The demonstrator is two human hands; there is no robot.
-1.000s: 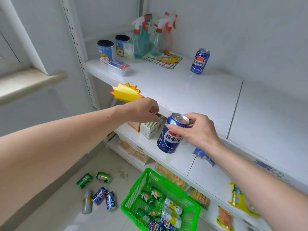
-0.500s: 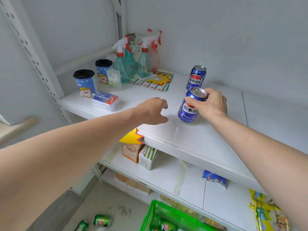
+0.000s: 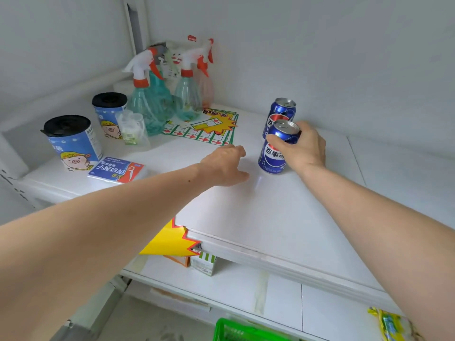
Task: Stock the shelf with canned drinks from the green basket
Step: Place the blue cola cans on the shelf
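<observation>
My right hand (image 3: 304, 150) grips a blue Pepsi can (image 3: 272, 157) near its top; the can stands upright on the white top shelf (image 3: 258, 217). Directly behind it stands a second blue Pepsi can (image 3: 280, 112), close to the back wall. My left hand (image 3: 225, 166) rests on the shelf just left of the held can, fingers loosely curled and holding nothing. Only the rim of the green basket (image 3: 236, 329) shows at the bottom edge, its contents out of view.
Spray bottles (image 3: 150, 99) stand in the back left corner, with two blue tubs with black lids (image 3: 71, 141), a flat blue packet (image 3: 115, 169) and a printed sheet (image 3: 206, 127). Small boxes (image 3: 203, 263) sit on the lower shelf, behind a yellow starburst tag (image 3: 167, 239). Yellow snack packs (image 3: 391, 324) lie at lower right.
My right hand has carried the can up from below the shelf edge and set it in front of the other can. My left hand has moved from the shelf edge onto the shelf top.
</observation>
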